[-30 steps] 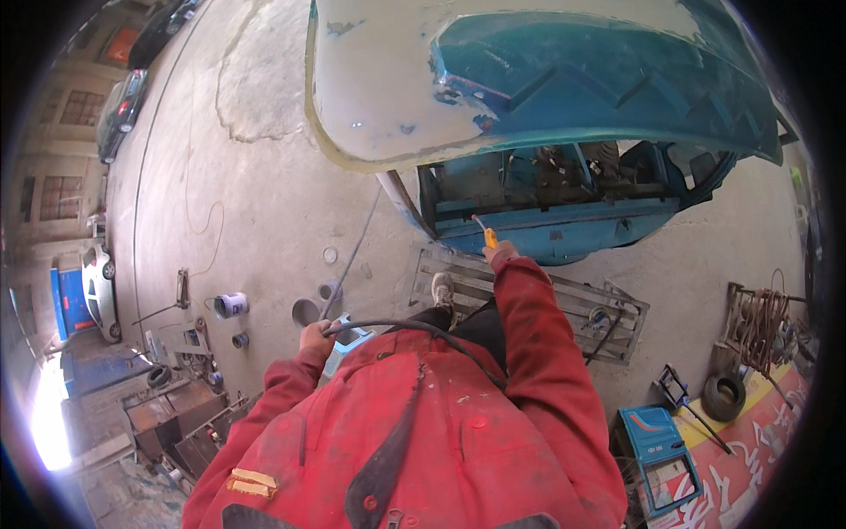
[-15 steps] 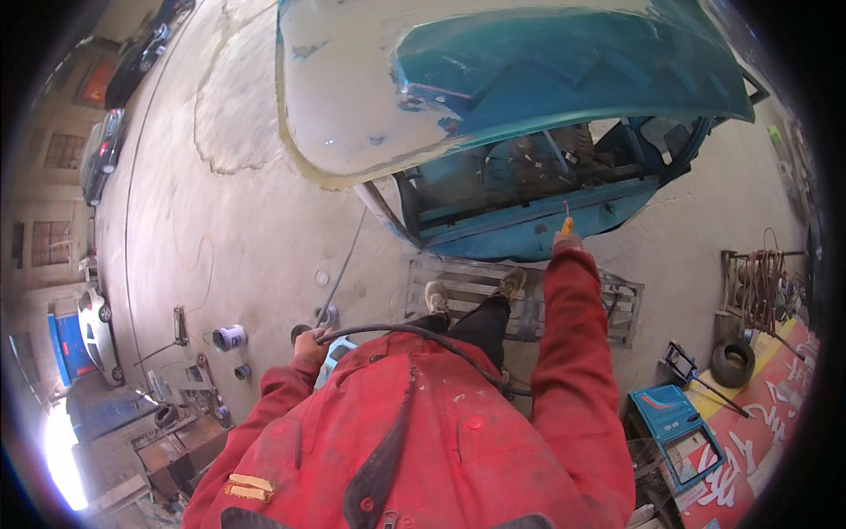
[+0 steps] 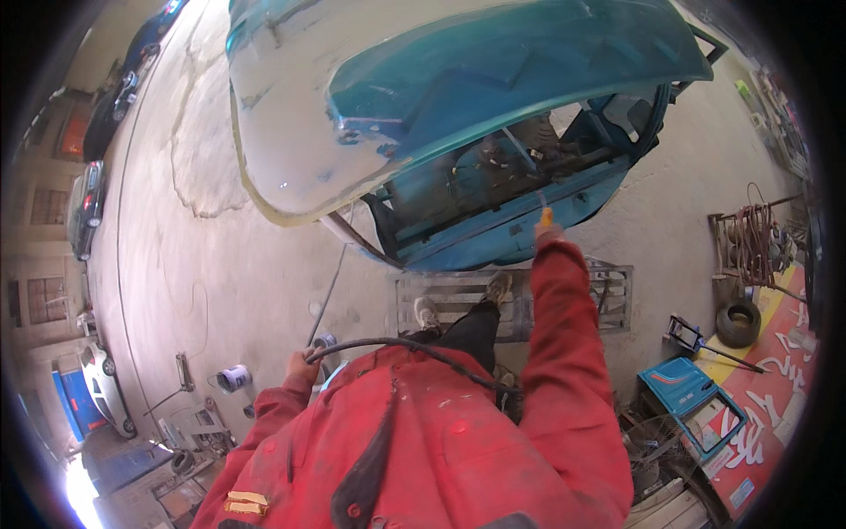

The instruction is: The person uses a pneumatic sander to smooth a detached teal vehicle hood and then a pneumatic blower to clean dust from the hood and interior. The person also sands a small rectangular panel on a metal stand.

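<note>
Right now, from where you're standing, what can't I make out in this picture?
All in the head view:
Working tip of the orange-handled tool in the right hand: too small and blurred to tell its kind.
Far run of the dark hose in the left hand: hidden by the red right sleeve.
Top of the teal vehicle body: cut off by the upper edge.

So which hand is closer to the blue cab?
Right. The right hand, holding an orange-handled tool, is by the lower edge of the blue cab; the left hand, gripping a dark hose, is farther away, lower left.
</note>
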The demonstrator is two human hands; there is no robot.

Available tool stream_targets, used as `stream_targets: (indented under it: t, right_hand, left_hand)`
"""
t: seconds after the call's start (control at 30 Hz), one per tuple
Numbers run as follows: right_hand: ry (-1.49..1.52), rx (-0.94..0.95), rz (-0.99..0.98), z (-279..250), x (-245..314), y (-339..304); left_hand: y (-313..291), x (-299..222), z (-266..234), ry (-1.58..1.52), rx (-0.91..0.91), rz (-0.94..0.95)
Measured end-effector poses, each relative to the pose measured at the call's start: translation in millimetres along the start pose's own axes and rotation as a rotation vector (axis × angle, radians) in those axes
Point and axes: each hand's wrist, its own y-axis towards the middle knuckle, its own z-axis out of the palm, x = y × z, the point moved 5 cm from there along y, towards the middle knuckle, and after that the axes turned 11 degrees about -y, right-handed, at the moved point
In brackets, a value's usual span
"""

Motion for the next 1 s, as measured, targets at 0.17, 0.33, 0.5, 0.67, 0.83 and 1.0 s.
stream_targets:
  t: [0.17,0.33,0.5,0.67,0.83,1.0]
  right_hand:
    - [0.484,-0.263,0.326,-62.9,-77.3,26.1]
    - [0.358,-0.168,0.242,-80.7,-90.7,23.2]
    - [0.19,-0.128,0.117,-86.2,-81.6,13.1]
    - [0.069,-0.041,-0.094,-64.6,-31.9,-10.1]
    - [0.222,-0.015,-0.062,-40.9,23.0,-40.4]
    - [0.222,0.058,-0.176,-8.5,63.4,-68.2]
  left_hand:
    - [-0.1,9.7,0.9,0.007,-0.004,-0.011]
    - [-0.9,14.0,5.4,0.033,-0.011,-0.024]
    - [2.3,13.2,8.2,0.001,0.007,-0.014]
    - [0.6,3.8,13.9,0.036,0.01,-0.043]
    - [-0.3,-16.2,14.1,0.032,-0.013,0.002]
    - [-2.5,-21.1,18.7,0.024,0.01,-0.038]
